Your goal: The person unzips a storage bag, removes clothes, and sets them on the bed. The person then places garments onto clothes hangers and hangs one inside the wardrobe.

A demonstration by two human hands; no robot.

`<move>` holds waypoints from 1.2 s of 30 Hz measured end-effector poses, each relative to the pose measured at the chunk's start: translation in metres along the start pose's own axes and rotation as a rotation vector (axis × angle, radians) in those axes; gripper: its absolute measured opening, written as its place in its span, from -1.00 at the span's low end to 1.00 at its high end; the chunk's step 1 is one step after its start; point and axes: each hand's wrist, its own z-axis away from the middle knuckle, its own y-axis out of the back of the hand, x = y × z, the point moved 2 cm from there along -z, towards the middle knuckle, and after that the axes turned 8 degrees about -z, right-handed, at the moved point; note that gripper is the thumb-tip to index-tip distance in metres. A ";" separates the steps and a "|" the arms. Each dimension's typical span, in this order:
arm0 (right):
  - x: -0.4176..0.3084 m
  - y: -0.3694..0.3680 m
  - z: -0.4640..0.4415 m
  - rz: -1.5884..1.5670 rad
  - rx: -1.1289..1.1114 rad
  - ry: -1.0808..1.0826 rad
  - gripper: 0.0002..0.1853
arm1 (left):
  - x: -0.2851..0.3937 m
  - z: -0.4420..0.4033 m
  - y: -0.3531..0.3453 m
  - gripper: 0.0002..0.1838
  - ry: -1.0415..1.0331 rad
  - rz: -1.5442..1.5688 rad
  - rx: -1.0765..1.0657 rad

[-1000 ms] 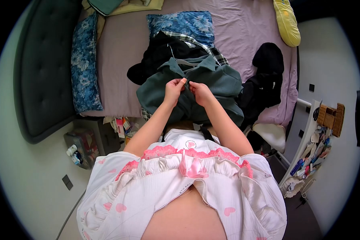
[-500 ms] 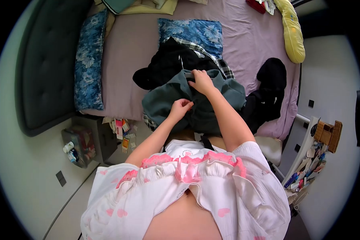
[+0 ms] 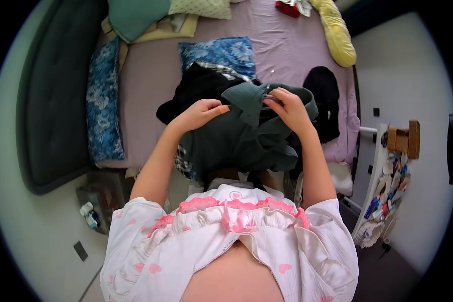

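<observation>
A grey-green garment (image 3: 221,143) hangs loosely in front of me over the bed's near edge. My right hand (image 3: 289,108) is closed around the neck of a clothes hanger (image 3: 271,75), whose thin hook sticks up above the fingers, with green cloth bunched around it. To the left, my left hand (image 3: 201,113) pinches the upper edge of the same garment, thumb against fingers. Behind it lies a black garment (image 3: 199,88) on a black-and-white checked cloth (image 3: 221,69). Most of the hanger's body is hidden by the fabric.
A blue floral pillow (image 3: 219,50) lies beyond the clothes on the pink bed sheet (image 3: 146,90); another blue pillow (image 3: 104,100) is by the headboard. Dark clothing (image 3: 324,100) lies at right. A cluttered white cart (image 3: 387,186) stands beside the bed.
My right hand has moved right with the hanger, lifting the garment's top. The left hand has moved up and left along the cloth. The view has shifted slightly.
</observation>
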 end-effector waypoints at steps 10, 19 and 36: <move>-0.098 0.138 0.173 0.295 0.450 -0.095 -0.77 | 0.217 0.052 -0.033 -0.74 -0.651 -0.295 0.471; -0.202 0.193 0.395 0.606 1.000 -0.120 -0.76 | 0.303 0.156 -0.156 -0.72 -1.219 -0.451 0.822; -0.398 0.132 0.579 0.804 1.264 -0.232 -0.72 | 0.416 0.175 -0.292 -0.53 -1.284 -0.397 -0.304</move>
